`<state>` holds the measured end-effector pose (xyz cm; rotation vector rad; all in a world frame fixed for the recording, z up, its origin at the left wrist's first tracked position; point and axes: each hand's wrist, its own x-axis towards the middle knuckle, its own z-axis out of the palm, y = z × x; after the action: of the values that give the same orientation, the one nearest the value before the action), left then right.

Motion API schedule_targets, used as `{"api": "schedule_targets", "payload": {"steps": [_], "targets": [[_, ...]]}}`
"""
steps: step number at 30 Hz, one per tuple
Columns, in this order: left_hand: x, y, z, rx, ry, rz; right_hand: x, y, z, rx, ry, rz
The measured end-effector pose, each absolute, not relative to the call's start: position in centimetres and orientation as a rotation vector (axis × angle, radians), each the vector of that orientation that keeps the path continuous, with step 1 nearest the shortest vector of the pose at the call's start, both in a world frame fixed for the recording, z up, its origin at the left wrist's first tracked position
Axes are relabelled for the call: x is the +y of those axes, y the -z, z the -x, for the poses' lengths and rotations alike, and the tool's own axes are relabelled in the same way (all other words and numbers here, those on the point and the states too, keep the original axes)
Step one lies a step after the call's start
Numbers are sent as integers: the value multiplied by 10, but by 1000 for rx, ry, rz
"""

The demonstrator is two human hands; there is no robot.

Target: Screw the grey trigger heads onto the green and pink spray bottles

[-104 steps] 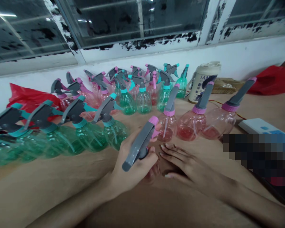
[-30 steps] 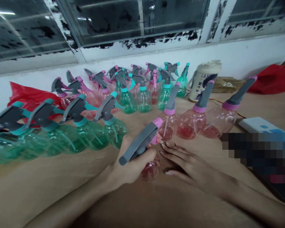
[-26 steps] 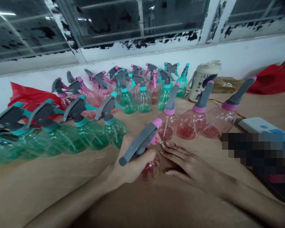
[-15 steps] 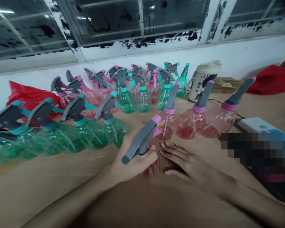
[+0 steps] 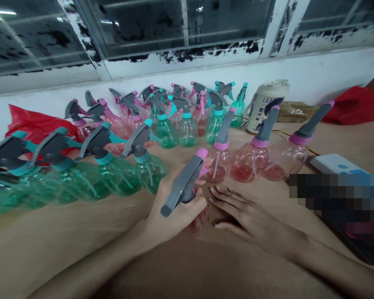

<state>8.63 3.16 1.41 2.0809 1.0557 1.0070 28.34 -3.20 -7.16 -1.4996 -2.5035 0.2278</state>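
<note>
Running across the left side of the table (image 5: 90,226), a row of green bottles (image 5: 120,176) stands before a red bag (image 5: 40,126). Farther right, mixed bottles (image 5: 188,132), pink and green, crowd toward the table's far edge, by the wall (image 5: 180,74). Nearer, the left hand (image 5: 174,214) is curled around the neck of a pink bottle (image 5: 184,180), grasping it, the gray lever slanting over the hand; whether its base touches the table I cannot tell. Just beside, the right hand (image 5: 244,214) lies palm down, fingers extended and released. Beyond its fingertips stand three pink bottles (image 5: 250,164), then a cup (image 5: 264,110) and a carton (image 5: 296,111) near the far edge, a white box (image 5: 336,165) and, rightmost, a red bundle (image 5: 358,106).
</note>
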Motion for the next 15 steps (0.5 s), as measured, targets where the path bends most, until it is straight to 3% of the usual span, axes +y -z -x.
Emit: {"api": "schedule_targets", "payload": {"steps": [15], "targets": [[30, -19, -84, 1048, -871, -2068, -33, 73, -283, -2470, -211, 1475]]}}
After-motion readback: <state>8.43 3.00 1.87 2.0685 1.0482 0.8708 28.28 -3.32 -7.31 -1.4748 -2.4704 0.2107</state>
